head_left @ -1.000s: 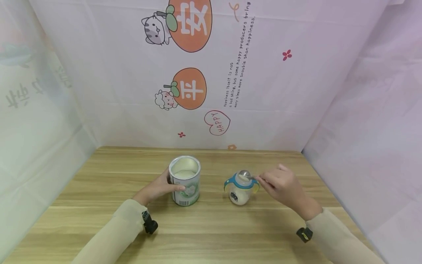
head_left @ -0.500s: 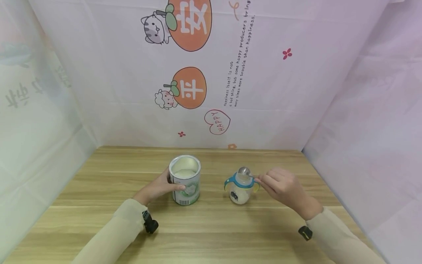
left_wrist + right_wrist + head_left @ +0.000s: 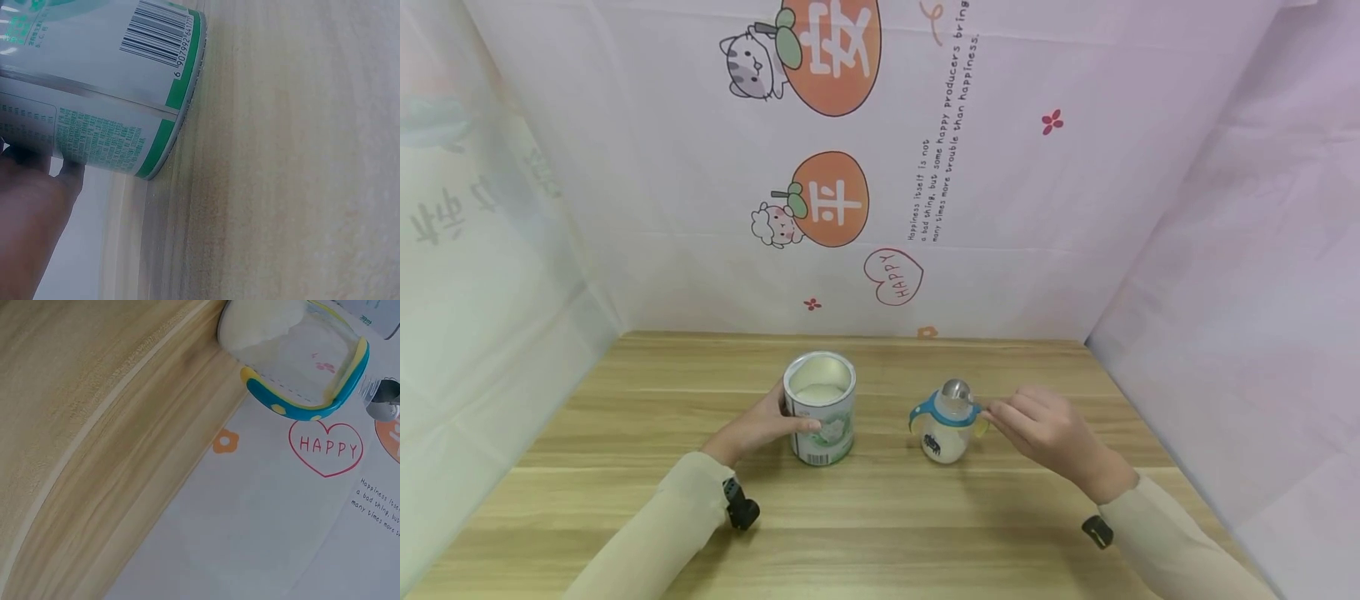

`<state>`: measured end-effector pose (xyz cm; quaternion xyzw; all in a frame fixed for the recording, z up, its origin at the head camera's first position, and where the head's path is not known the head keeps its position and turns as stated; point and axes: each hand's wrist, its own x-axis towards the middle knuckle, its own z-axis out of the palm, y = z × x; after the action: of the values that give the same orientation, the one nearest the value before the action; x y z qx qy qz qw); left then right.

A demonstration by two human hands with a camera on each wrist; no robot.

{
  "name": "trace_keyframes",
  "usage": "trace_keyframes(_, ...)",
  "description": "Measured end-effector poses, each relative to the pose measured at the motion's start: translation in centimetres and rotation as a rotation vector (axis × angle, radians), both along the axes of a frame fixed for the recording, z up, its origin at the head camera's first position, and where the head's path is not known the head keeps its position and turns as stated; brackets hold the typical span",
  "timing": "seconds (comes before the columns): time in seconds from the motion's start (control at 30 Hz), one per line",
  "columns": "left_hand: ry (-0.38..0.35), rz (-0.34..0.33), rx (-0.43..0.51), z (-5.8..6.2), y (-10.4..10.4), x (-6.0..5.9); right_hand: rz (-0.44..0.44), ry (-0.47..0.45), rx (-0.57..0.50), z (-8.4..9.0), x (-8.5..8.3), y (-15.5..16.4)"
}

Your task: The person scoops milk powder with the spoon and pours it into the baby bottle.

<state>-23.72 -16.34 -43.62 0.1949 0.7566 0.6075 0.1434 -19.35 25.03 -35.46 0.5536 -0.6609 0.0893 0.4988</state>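
Observation:
An open tin of white powder (image 3: pixel 820 408) stands upright on the wooden table (image 3: pixel 880 525). My left hand (image 3: pixel 758 427) grips its left side, thumb across the front. The left wrist view shows the tin's label and barcode (image 3: pixel 94 94) with my fingers (image 3: pixel 31 206) against it. To the right stands a small clear baby bottle (image 3: pixel 946 427) with a blue collar, side handles and white powder in the bottom. A metal spoon (image 3: pixel 956 389) is tipped over its mouth, its handle pinched by my right hand (image 3: pixel 1037 421). In the right wrist view the bottle (image 3: pixel 294 356) and the spoon bowl (image 3: pixel 384 403) are seen.
Printed pink cloth walls (image 3: pixel 880 208) close in the table at the back and on both sides. Bare wood lies in front of the tin and bottle and towards the far edge. A black wrist strap (image 3: pixel 741 508) sits on my left sleeve.
The spoon bowl, level with powder over the bottle mouth a second ago, now stands tipped on edge. My right hand turned slightly. The left hand and tin stayed still.

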Motion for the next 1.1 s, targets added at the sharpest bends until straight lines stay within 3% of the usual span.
trace_keyframes(0.37, 0.002, -0.010, 0.005, 0.0, 0.0, 0.1, -0.149, -0.200, -0.098, -1.2, -0.5, 1.0)
trace_keyframes(0.63, 0.005, -0.006, 0.004, -0.1, 0.0, -0.1, -0.179, -0.413, -0.239, -1.3, -0.8, 1.3)
trace_keyframes(0.87, 0.003, -0.012, 0.016, -0.1, -0.1, -0.1, -0.266, -0.698, -0.381, -0.8, -0.1, 1.1)
trace_keyframes(1.1, 0.006, -0.015, 0.022, -0.2, -0.1, -0.2, -0.416, -1.170, -0.524, -0.1, 0.2, 1.2)
